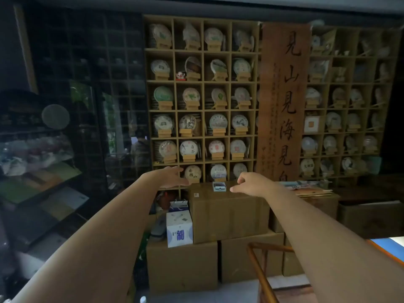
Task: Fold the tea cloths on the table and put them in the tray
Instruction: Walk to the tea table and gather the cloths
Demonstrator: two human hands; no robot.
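Observation:
Both my arms stretch straight out in front of me at chest height. My left hand (pixel 169 177) is open, palm turned inward, fingers spread, holding nothing. My right hand (pixel 251 182) is also empty, fingers loosely curled and apart. The two hands hang in the air in front of a stack of cardboard boxes (pixel 227 213). No tea cloth and no tray show in this view. Only a corner of the table (pixel 391 248) appears at the lower right edge.
A wooden grid shelf (pixel 203 110) of wrapped tea cakes fills the wall ahead, beside a tall wooden calligraphy board (pixel 284 101). A white-and-blue box (pixel 179 228) sits on the boxes. A wooden chair back (pixel 260 265) stands at lower right. A dark glass cabinet (pixel 43 149) is on the left.

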